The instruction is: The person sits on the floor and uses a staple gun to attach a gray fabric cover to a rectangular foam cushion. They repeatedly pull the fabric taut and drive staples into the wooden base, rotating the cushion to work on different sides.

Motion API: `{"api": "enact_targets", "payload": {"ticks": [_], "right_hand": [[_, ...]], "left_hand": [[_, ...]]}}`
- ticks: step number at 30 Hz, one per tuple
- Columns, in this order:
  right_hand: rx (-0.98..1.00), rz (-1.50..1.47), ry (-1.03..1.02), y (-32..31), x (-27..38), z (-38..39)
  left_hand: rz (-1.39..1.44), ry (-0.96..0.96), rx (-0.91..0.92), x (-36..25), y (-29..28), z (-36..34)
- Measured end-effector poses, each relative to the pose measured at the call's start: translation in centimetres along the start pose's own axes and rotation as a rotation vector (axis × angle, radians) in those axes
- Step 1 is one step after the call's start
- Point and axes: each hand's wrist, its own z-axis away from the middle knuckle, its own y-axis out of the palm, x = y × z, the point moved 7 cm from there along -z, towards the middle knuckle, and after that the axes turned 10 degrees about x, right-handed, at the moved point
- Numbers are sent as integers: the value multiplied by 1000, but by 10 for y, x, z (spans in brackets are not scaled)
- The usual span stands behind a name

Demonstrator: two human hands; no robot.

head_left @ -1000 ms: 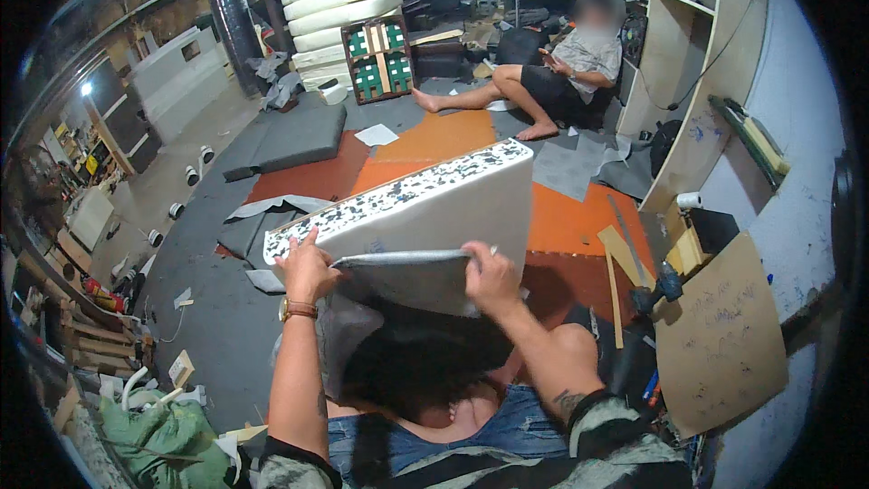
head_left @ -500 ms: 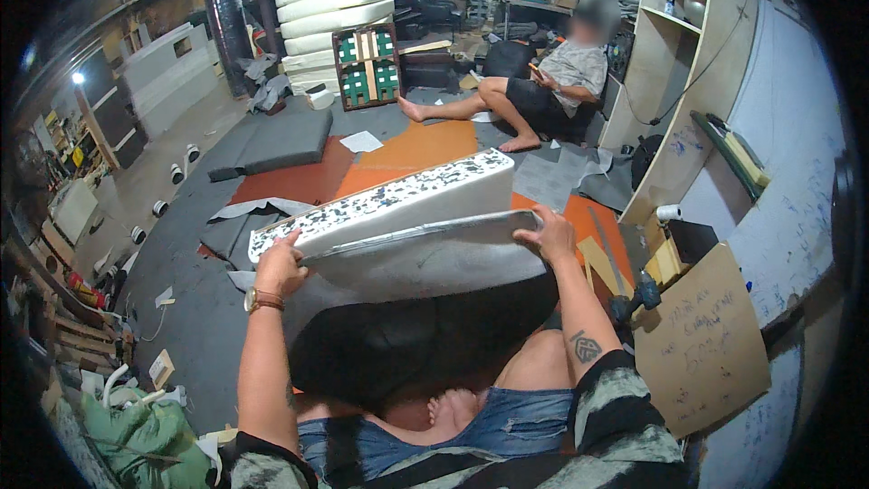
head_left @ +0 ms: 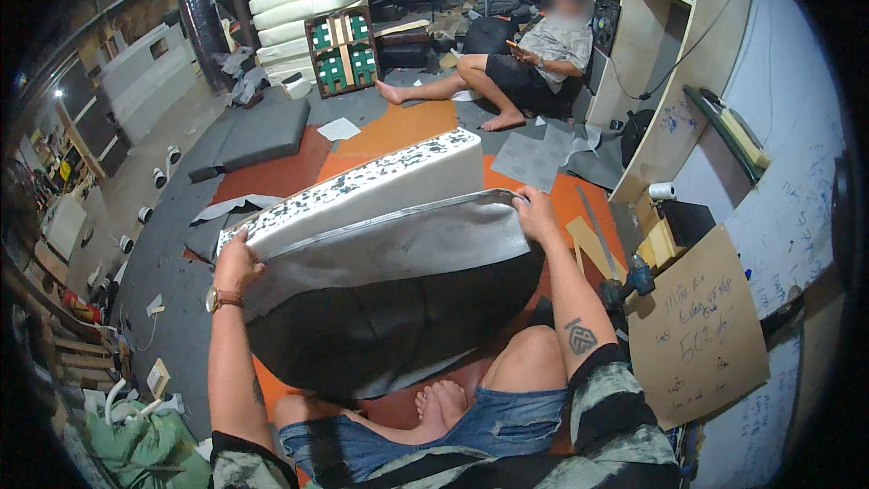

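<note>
In front of me a thick white foam cushion stands on edge, its upper side speckled black and white. On my side of it hangs a cushion cover, with a grey band along the top edge and a large black panel sagging toward my feet. My left hand is closed at the left end, where cover and foam meet; its fingertips rest on the foam's speckled side. At the cover's upper right corner, my right hand pinches the edge, apart from the foam.
Grey cushions and orange and brown sheets lie on the floor ahead. A person sits farther back, holding a phone. To my right are a cordless drill, a cardboard sheet and a shelf unit.
My view has shifted, so the scene sits farther left and higher. The cover hangs wider, showing more of its black panel. Both hands keep their grip.
</note>
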Motion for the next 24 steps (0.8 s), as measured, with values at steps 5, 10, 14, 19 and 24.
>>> {"api": "enact_targets", "payload": {"ticks": [5, 10, 14, 19, 24], "right_hand": [[110, -7, -118, 20, 23, -9], [142, -35, 219, 10, 5, -27], [-71, 301, -291, -15, 63, -37], [88, 174, -213, -16, 71, -35], [114, 135, -236, -2, 73, -32]], "left_hand": [[-16, 39, 6, -1, -4, 20], [10, 110, -5, -6, -17, 49], [-38, 152, -6, -11, -29, 74], [-256, 7, -403, 7, -39, 126], [319, -87, -109, 39, -7, 134]]}}
